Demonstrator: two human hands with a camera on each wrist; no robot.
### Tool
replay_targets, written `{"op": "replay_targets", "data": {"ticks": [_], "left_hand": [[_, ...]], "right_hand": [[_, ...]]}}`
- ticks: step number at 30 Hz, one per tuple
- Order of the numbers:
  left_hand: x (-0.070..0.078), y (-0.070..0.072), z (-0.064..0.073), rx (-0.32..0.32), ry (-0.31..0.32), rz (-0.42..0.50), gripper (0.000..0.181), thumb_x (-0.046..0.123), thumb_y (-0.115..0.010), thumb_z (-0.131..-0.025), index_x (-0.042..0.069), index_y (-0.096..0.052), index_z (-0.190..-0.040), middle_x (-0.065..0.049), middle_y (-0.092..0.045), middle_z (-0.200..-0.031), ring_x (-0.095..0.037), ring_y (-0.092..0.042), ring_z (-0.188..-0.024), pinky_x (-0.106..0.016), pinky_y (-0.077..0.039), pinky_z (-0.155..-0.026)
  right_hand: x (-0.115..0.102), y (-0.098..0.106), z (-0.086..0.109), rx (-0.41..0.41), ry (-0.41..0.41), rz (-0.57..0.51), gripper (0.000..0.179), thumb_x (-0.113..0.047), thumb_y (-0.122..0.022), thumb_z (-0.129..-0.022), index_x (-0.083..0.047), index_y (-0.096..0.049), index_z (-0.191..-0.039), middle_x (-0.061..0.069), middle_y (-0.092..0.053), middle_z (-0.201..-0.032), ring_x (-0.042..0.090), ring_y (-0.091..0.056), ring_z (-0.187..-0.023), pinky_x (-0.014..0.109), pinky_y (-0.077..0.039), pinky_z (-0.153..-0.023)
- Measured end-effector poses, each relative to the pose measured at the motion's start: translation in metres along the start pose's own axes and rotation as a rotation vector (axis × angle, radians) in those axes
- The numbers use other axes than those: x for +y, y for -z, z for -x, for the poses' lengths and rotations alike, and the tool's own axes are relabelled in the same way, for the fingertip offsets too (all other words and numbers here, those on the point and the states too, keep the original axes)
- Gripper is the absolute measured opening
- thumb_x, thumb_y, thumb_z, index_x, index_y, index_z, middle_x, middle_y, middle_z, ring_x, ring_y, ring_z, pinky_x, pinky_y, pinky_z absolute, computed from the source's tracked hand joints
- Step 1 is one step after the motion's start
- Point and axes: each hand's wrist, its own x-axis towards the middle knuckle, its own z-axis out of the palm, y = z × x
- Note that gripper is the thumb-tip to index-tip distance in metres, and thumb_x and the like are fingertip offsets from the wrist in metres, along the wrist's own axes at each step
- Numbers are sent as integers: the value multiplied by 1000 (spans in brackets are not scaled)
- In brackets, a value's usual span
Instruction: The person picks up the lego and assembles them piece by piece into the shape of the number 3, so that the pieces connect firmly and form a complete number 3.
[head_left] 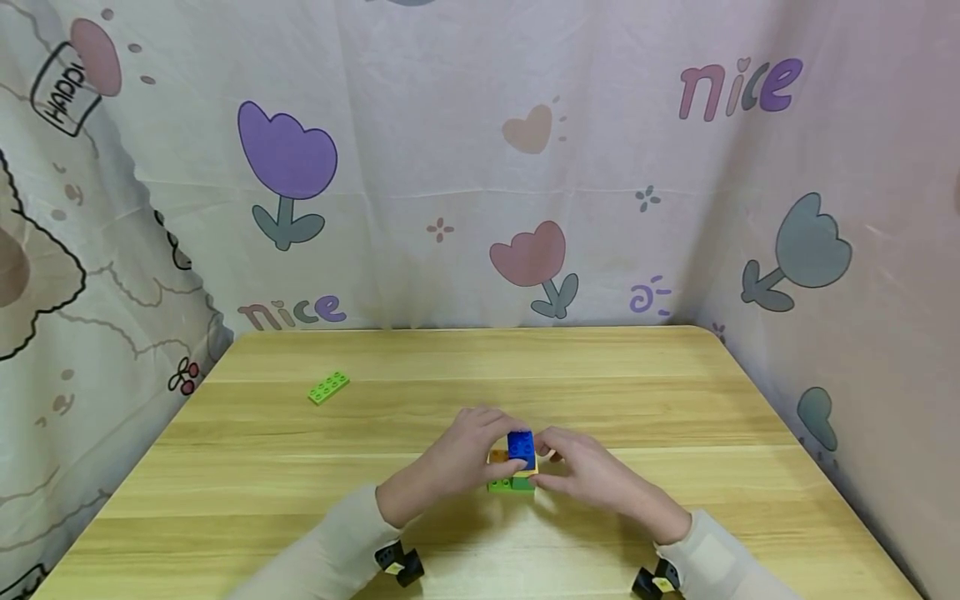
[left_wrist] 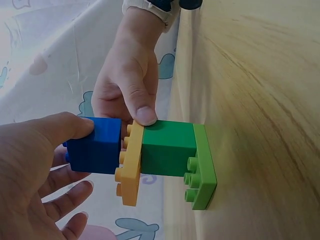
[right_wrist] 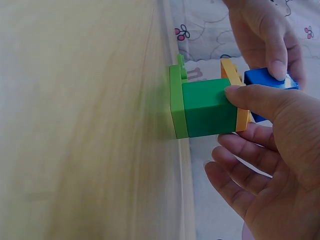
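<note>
A stack of toy bricks stands on the table. Its base is a light green plate [left_wrist: 205, 170], under a green brick [right_wrist: 209, 107] and an orange-yellow plate [left_wrist: 132, 170]. At the top is a blue brick [head_left: 521, 447], slightly tilted against the yellow plate in the right wrist view; whether its studs are fully joined I cannot tell. My left hand [head_left: 476, 446] pinches the blue brick between thumb and fingers. With thumb and index finger, my right hand [head_left: 588, 471] grips the stack where the green brick meets the yellow plate; its other fingers are spread.
Toward the back left of the wooden table [head_left: 637, 367] lies a separate light green plate with studs [head_left: 328, 387]. A printed cloth [head_left: 420, 150] hangs behind the table and along both sides.
</note>
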Motion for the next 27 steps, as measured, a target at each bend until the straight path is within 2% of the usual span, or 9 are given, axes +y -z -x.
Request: {"op": "replay_targets", "data": {"ticks": [5,12,19,27], "left_hand": [[0,-1,-1,1,3,-2,40,37,-74,-88,16,-65,-121,3,-67,-113,-18,-58,-106,-42,-43,-92],[-1,-3,-2,10,-21,-8,40,37,-75,-87,16,-65,-120,3,-67,-112,-17,-58,-104,-41,-44,-88],[-1,-4,-3,-15,-7,13,39,35,-74,-88,15,-65,-121,3,-67,-112,-16,-59,-105,-43,-45,-89],[-3,-7,-6,-49,3,115,38,31,-73,-90,12,-65,-121,3,-66,-109,-12,-63,-98,-26,-50,-87]], "right_hand": [[0,0,-1,-7,-11,4,26,-33,-72,-90,-20,-60,-108,-5,-60,-96,12,-61,-93,30,-53,-82],[1,1,-1,-7,6,12,22,-34,-71,-91,-22,-58,-104,-6,-61,-95,13,-61,-93,31,-53,-81],[1,2,-2,-10,9,19,20,-35,-70,-91,-24,-58,-103,-12,-59,-95,12,-61,-93,30,-53,-81],[3,1,-2,-12,3,14,21,-39,-69,-91,-25,-59,-105,-12,-63,-99,10,-61,-91,30,-53,-79]]}}
